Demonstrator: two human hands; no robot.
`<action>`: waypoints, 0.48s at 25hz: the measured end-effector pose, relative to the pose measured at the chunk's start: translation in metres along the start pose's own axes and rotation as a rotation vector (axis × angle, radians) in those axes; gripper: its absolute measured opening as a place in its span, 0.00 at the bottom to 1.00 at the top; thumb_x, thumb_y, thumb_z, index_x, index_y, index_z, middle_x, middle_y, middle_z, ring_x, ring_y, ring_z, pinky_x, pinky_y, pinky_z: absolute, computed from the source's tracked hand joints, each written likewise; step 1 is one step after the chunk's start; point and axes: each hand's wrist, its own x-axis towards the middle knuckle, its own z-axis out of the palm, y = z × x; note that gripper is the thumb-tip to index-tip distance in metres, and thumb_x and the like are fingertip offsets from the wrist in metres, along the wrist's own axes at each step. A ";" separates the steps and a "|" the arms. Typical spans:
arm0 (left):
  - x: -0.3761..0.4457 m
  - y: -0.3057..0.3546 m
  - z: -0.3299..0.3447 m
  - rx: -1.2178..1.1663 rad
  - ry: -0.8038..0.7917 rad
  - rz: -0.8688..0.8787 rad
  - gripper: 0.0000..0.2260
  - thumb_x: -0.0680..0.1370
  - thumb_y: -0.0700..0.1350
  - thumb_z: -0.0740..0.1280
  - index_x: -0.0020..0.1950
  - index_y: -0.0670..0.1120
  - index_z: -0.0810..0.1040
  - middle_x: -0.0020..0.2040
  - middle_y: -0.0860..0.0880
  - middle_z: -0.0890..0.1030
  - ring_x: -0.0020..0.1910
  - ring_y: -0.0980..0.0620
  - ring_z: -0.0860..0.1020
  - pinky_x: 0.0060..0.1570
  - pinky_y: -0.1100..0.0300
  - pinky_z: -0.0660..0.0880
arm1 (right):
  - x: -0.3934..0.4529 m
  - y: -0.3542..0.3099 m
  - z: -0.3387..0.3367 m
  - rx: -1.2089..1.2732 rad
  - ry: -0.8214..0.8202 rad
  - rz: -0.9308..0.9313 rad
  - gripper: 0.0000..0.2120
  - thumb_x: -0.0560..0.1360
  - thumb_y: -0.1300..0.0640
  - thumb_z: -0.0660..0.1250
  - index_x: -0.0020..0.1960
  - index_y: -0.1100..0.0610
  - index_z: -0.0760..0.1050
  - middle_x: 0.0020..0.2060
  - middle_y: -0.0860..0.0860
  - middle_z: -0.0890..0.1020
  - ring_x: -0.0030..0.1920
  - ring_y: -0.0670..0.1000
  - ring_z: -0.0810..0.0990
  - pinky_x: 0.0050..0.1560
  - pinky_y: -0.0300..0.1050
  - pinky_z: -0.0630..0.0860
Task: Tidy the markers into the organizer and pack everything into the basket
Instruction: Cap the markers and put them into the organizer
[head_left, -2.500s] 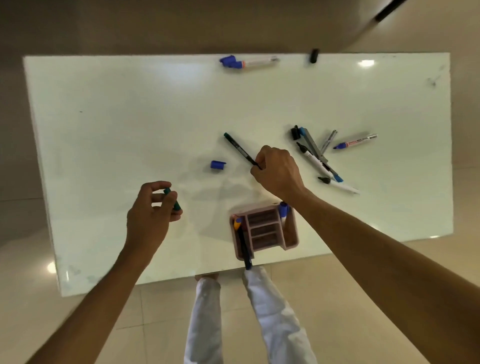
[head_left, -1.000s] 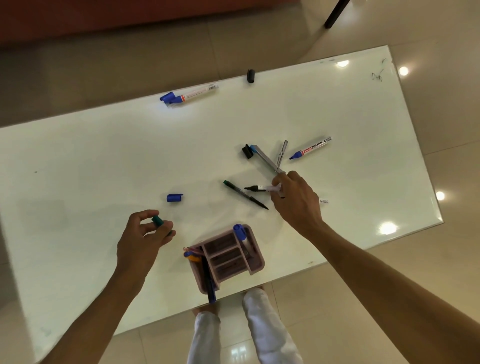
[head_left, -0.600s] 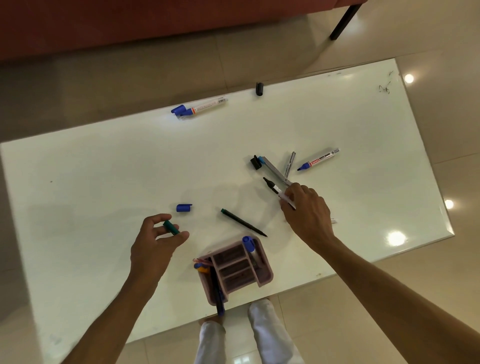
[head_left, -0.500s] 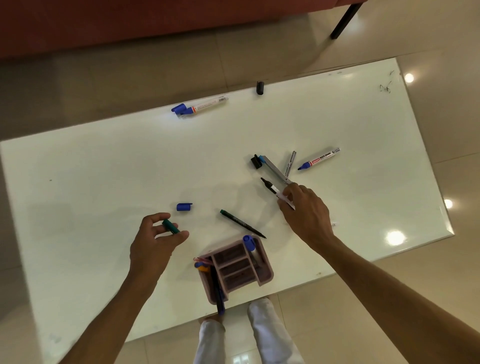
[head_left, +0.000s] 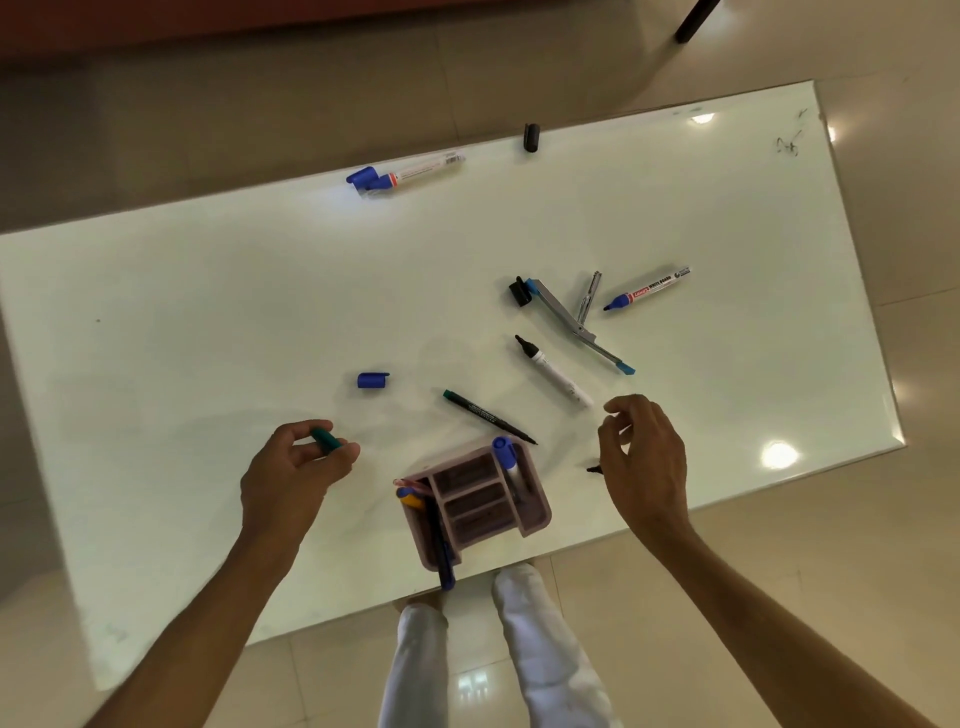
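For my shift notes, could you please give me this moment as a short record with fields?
surface: white table
left hand: pinching a green cap
right hand: above the table, fingers curled; a dark tip shows beside it, grip unclear
organizer: pink, near front edge, holding a blue-capped marker and a few pens
green pen: uncapped, flat beside organizer
black marker: uncapped, flat
loose blue cap: left of green pen
far edge: blue marker, black cap
basket: not in view
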 end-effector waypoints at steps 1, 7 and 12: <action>0.000 -0.003 -0.001 -0.008 0.005 0.004 0.17 0.73 0.50 0.80 0.60 0.54 0.81 0.52 0.49 0.88 0.53 0.48 0.86 0.58 0.52 0.79 | -0.005 0.004 0.000 0.007 0.016 0.045 0.08 0.80 0.61 0.64 0.57 0.52 0.76 0.44 0.47 0.79 0.44 0.50 0.79 0.42 0.45 0.75; 0.003 0.000 0.003 -0.291 -0.006 -0.035 0.12 0.84 0.46 0.67 0.67 0.48 0.79 0.55 0.42 0.87 0.52 0.45 0.88 0.58 0.51 0.81 | -0.010 0.020 -0.005 0.147 0.139 0.355 0.15 0.77 0.62 0.68 0.63 0.54 0.71 0.50 0.54 0.77 0.42 0.52 0.78 0.43 0.46 0.75; 0.001 -0.003 0.003 -0.224 -0.032 -0.032 0.12 0.86 0.49 0.63 0.68 0.47 0.77 0.55 0.43 0.86 0.51 0.43 0.87 0.53 0.50 0.82 | 0.005 0.017 -0.009 0.082 0.073 0.374 0.24 0.78 0.59 0.68 0.71 0.53 0.66 0.63 0.56 0.70 0.55 0.57 0.77 0.49 0.49 0.73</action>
